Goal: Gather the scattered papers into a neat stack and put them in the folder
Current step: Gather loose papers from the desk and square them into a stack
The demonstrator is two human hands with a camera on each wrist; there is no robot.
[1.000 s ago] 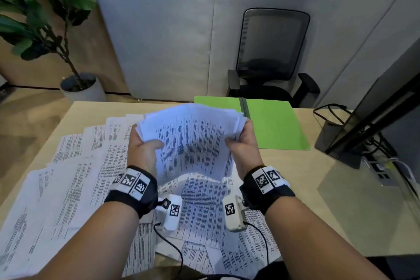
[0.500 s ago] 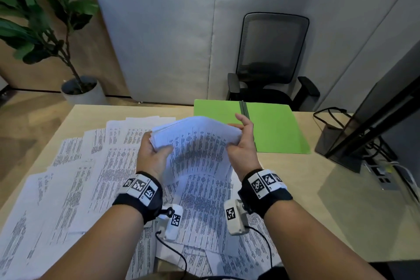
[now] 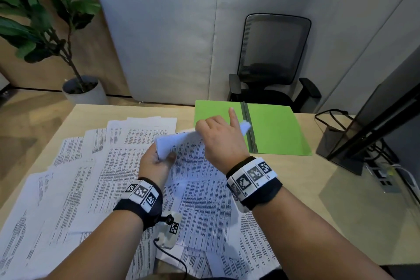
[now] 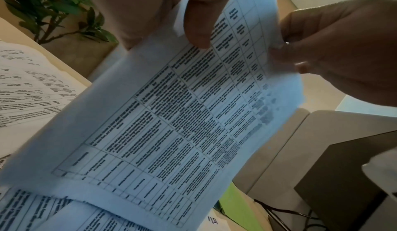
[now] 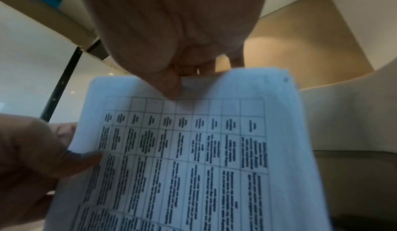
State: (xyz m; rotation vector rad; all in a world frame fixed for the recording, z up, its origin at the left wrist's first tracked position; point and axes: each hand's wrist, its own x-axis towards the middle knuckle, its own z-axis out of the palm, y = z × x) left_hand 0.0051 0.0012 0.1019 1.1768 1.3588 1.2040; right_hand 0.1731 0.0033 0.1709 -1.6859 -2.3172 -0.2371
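Observation:
I hold a bundle of printed papers (image 3: 181,145) upright over the desk, its lower edge among the loose sheets. My left hand (image 3: 159,161) grips the bundle's left edge, thumb on the printed face (image 4: 197,36). My right hand (image 3: 218,136) pinches the top edge from above, index finger sticking up; the right wrist view shows its thumb (image 5: 171,85) on the paper (image 5: 193,149). Many scattered papers (image 3: 79,184) cover the left and near desk. The open green folder (image 3: 275,129) lies flat behind my right hand.
A dark monitor (image 3: 375,125) on a stand with cables sits at the desk's right edge. A black office chair (image 3: 272,63) stands behind the desk, a potted plant (image 3: 52,36) at far left. Bare desk surface (image 3: 341,211) shows to the right.
The bundle, held wide and facing me a second ago, has been lowered and stood on edge. My right hand shifted from the bundle's right side to its top edge.

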